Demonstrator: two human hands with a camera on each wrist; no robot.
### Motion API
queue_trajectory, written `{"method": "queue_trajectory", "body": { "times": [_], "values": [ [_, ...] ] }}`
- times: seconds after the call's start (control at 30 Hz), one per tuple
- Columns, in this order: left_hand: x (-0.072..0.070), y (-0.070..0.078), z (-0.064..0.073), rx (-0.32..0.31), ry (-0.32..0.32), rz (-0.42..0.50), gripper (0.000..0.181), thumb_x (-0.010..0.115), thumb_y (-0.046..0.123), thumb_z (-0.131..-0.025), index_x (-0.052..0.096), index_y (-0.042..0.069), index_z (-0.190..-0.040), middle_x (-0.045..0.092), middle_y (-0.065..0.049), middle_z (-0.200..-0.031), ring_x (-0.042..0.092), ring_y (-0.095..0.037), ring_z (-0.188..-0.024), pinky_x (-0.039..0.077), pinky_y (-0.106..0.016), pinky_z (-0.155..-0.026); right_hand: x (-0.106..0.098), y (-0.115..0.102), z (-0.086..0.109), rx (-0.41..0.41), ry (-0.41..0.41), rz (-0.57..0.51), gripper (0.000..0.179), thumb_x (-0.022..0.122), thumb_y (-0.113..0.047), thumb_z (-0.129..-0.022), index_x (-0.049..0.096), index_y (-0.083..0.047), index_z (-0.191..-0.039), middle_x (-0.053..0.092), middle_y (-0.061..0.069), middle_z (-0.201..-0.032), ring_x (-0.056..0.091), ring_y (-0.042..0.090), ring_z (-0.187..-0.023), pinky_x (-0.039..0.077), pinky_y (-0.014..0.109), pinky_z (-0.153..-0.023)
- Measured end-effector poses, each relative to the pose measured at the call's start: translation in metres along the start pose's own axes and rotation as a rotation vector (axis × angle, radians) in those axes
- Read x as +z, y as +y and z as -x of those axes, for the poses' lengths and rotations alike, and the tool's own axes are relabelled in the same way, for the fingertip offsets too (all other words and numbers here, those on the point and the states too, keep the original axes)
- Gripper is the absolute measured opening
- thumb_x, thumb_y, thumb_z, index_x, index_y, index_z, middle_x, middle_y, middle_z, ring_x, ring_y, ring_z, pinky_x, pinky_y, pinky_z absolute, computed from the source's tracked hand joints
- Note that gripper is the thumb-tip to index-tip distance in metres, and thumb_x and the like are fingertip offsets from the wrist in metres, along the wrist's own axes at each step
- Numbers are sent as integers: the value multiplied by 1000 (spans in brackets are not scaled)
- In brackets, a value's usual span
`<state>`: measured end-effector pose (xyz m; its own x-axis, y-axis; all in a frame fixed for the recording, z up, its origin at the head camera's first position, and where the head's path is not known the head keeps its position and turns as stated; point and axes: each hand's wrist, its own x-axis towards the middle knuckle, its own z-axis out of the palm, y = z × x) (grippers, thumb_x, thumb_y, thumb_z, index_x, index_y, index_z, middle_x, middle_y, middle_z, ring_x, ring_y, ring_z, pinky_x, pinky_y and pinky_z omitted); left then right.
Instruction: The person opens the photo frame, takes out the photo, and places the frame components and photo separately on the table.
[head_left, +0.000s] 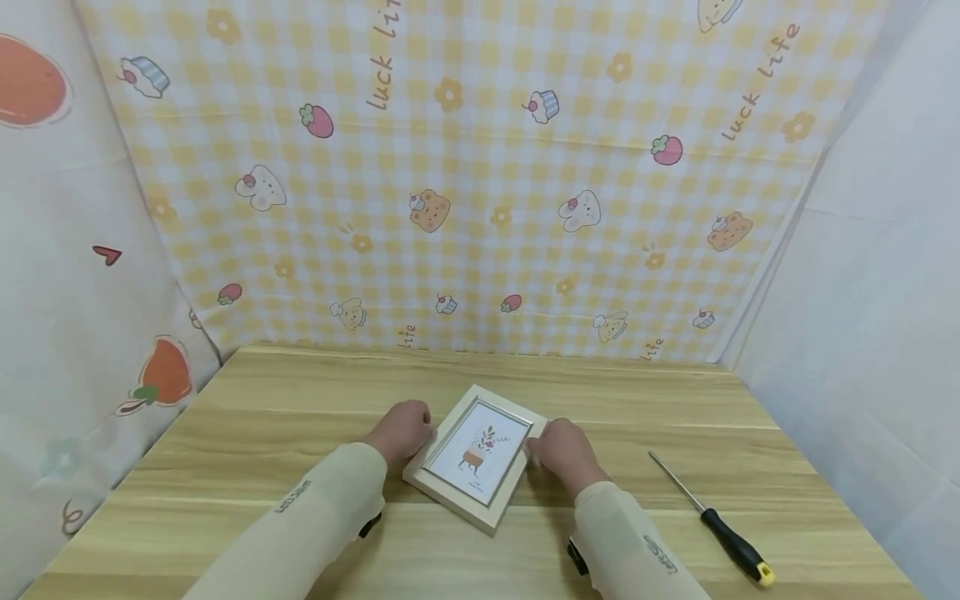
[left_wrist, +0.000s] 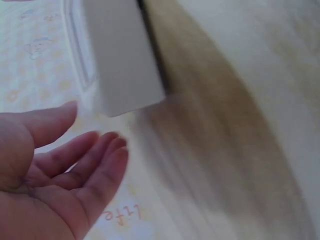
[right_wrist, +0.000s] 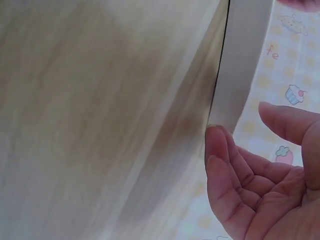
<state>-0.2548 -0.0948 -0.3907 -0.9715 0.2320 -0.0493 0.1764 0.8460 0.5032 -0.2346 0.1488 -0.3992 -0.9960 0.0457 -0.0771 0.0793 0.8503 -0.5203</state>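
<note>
A cream picture frame (head_left: 452, 497) lies face up and turned at an angle on the table, showing a printed card with a plant in a brown pot. My left hand (head_left: 403, 429) is at its left edge. In the left wrist view, the loosely bent fingers and the thumb of that hand (left_wrist: 65, 175) stand apart just off the frame's corner (left_wrist: 125, 60). On the opposite side is my right hand (head_left: 566, 454). The right wrist view has its fingertips (right_wrist: 215, 132) touching the frame's side (right_wrist: 240, 65), with the thumb held away.
A screwdriver (head_left: 723, 533) with a black and yellow handle lies to the right of my right hand. Behind the wooden table (head_left: 300, 392) hangs a yellow checked cloth (head_left: 480, 167). White sheets (head_left: 877, 250) close off both sides.
</note>
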Motion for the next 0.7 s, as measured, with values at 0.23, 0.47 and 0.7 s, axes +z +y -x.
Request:
{"method": "queue_trajectory", "body": {
  "times": [0.23,0.47,0.7],
  "values": [
    [6,-4,-8,10,11,26,17,62,6,-91,62,-8,-100,65,-15,-93,60,-25,-84,51,-41,-80,8,2,6,-20,-22,-104,38,71,-17,-83,45,-14,-56,39,-3,-50,35,12,-46,31,24,-45],
    [10,-5,-10,-9,3,52,13,64,7,-91,64,-5,-94,64,-13,-89,59,-23,-81,51,-40,-78,13,-3,9,-32,-26,-53,25,74,-17,-81,56,-8,-65,46,0,-55,43,15,-52,37,27,-51],
    [13,0,-8,-21,-7,90,10,63,5,-91,63,-1,-83,60,-7,-78,53,-19,-72,47,-35,-70,16,-4,9,-55,-21,9,18,75,-17,-82,63,-4,-76,51,2,-60,46,16,-57,39,28,-55]
  ]
}}
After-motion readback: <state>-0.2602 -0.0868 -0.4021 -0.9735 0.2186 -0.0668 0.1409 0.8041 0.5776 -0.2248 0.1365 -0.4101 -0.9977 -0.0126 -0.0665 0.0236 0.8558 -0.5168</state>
